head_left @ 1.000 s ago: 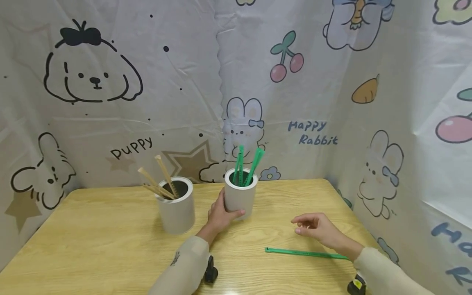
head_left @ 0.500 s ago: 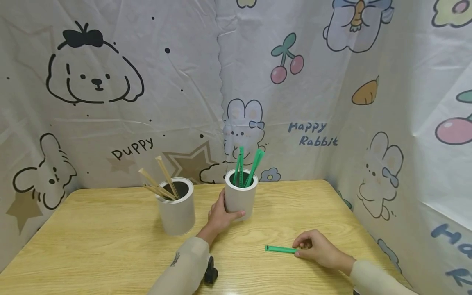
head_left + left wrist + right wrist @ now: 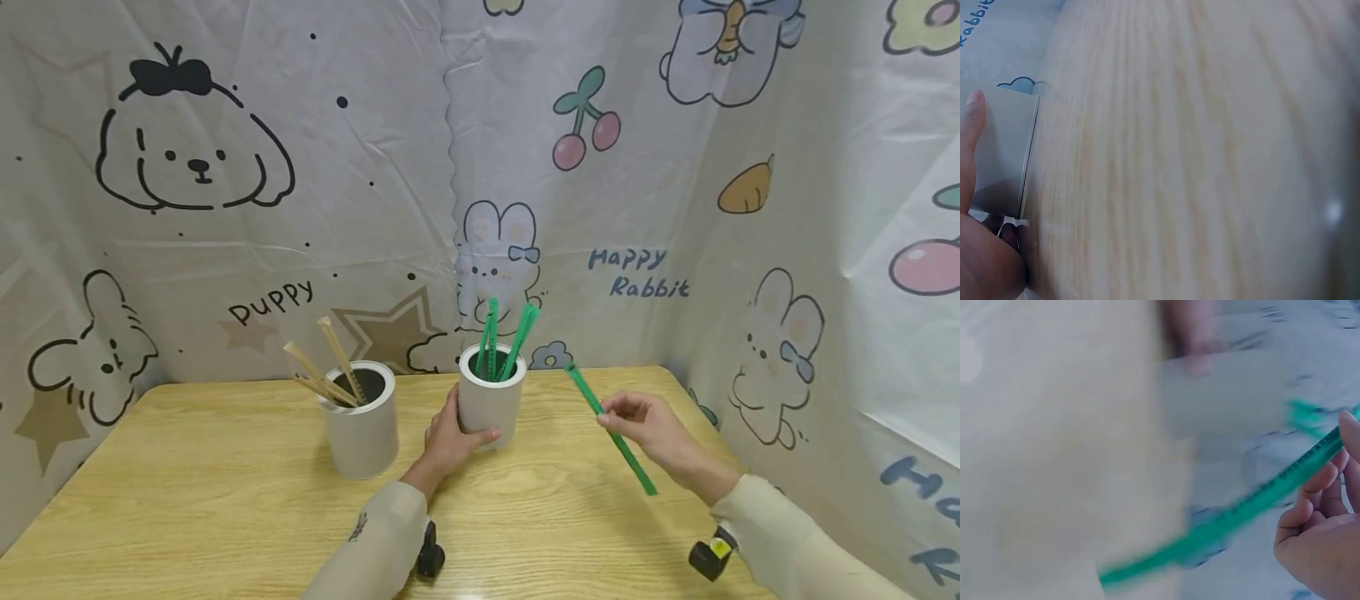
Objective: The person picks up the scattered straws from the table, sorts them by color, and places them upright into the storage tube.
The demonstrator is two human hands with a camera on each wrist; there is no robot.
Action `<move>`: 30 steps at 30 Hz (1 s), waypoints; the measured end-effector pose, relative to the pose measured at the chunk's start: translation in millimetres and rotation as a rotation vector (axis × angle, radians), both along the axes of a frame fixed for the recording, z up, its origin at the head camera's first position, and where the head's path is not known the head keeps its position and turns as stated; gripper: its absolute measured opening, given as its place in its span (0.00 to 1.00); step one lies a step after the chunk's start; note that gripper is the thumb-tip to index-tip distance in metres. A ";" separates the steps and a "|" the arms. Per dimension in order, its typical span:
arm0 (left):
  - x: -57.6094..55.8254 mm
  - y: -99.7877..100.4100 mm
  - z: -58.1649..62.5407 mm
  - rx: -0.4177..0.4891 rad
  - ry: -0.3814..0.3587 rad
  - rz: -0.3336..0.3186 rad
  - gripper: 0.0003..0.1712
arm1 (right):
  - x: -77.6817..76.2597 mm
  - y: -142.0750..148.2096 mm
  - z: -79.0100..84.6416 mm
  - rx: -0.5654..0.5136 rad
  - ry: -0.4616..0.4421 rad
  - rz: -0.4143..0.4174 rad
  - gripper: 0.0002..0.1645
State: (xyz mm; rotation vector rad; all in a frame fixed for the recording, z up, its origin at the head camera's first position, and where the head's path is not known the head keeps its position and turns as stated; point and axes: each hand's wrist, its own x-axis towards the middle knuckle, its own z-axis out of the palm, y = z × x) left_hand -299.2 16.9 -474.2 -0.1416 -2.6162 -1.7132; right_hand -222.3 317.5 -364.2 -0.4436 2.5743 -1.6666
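My left hand [image 3: 450,437] grips the side of a white cylindrical cup [image 3: 489,408], its thumb across the front. Several green wrapped straws [image 3: 517,337] stand leaning inside that cup, their lower ends hidden. To the right, my right hand [image 3: 660,433] pinches one more green wrapped straw [image 3: 628,460] near its middle, between thumb and fingers. It slants above the table, upper end toward the cup. Dark print runs along this straw [image 3: 1229,519] in the right wrist view. The left wrist view catches the cup's wall [image 3: 1004,150] beside the left thumb.
Left of the gripped cup, a second white cup [image 3: 362,442] holds several tan sticks [image 3: 341,362]. Both cups are on a wooden table [image 3: 210,500]. A printed cloth [image 3: 375,208] hangs behind the table and along its right side.
The right hand has picked up the green wrapped straw from the table and raised it, turning it from lying flat to slanting. The left hand and its cup have stayed in place.
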 end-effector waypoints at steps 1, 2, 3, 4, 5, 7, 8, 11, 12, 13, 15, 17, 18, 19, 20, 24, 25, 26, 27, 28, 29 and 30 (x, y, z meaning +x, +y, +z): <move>0.1 -0.3 0.1 0.000 0.000 0.001 0.63 | -2.5 -5.0 11.5 -0.046 0.015 -0.013 0.06; 0.1 -0.5 0.1 -0.001 0.000 0.001 0.63 | -5.2 -10.7 22.3 -0.100 0.038 -0.017 0.03; 0.0 -0.9 0.1 -0.001 0.001 0.003 0.63 | -8.0 -16.2 32.5 -0.167 0.052 -0.014 0.06; -0.1 -1.1 0.3 -0.001 0.000 0.005 0.63 | -10.9 -21.8 41.9 -0.238 0.069 -0.002 0.09; -0.1 -1.3 0.4 -0.003 0.000 0.006 0.63 | -14.3 -27.6 50.3 -0.312 0.087 0.009 0.11; -0.2 -1.5 0.7 -0.003 0.004 0.004 0.63 | -22.1 -39.5 65.0 -0.468 0.116 0.037 0.12; -0.2 -1.5 0.9 -0.006 0.006 0.005 0.62 | -26.2 -45.9 71.4 -0.539 0.127 0.047 0.12; 0.0 -1.4 0.9 -0.009 0.007 0.002 0.62 | -39.2 -66.2 86.2 -0.681 0.152 0.041 0.09; 0.1 -1.4 1.0 -0.009 0.008 0.001 0.62 | -43.3 -73.4 89.8 -0.712 0.154 0.031 0.09; 0.4 -1.3 1.1 -0.006 0.004 0.002 0.62 | -47.3 -80.6 92.2 -0.730 0.156 0.015 0.10; 1.0 -1.1 1.5 -0.002 -0.005 0.001 0.63 | -55.7 -93.7 93.6 -0.748 0.154 -0.025 0.13; 1.5 -1.0 2.2 0.002 -0.009 0.001 0.63 | -64.5 -105.4 90.7 -0.750 0.158 -0.076 0.16; 1.7 -1.0 2.5 0.002 -0.008 0.000 0.63 | -69.0 -110.5 87.8 -0.749 0.159 -0.103 0.16; 1.9 -0.9 2.8 0.003 -0.009 -0.001 0.63 | -73.4 -114.7 83.9 -0.738 0.157 -0.134 0.16; 2.0 -0.8 3.1 0.001 -0.009 -0.001 0.63 | -77.4 -118.2 79.4 -0.727 0.149 -0.157 0.13; 1.0 -0.6 2.7 -0.008 -0.003 0.000 0.63 | -88.9 -126.6 58.3 -0.625 0.082 -0.221 0.00; 0.8 -0.5 2.3 -0.008 -0.004 -0.001 0.63 | -89.8 -126.9 53.2 -0.566 0.061 -0.224 0.04; 0.6 -0.4 2.0 -0.009 -0.005 -0.001 0.63 | -90.3 -126.3 48.4 -0.501 0.042 -0.224 0.08; 0.4 -0.5 1.5 -0.008 -0.005 -0.001 0.63 | -90.5 -125.1 43.9 -0.431 0.030 -0.222 0.11; 0.6 -0.5 1.5 -0.007 -0.006 -0.001 0.63 | -90.1 -123.2 40.1 -0.364 0.024 -0.222 0.13; 0.8 -0.6 1.5 -0.007 -0.005 0.000 0.63 | -89.6 -120.4 36.6 -0.296 0.024 -0.216 0.16; 1.1 -1.0 1.7 -0.007 -0.002 0.001 0.63 | -88.9 -117.0 33.5 -0.231 0.026 -0.211 0.18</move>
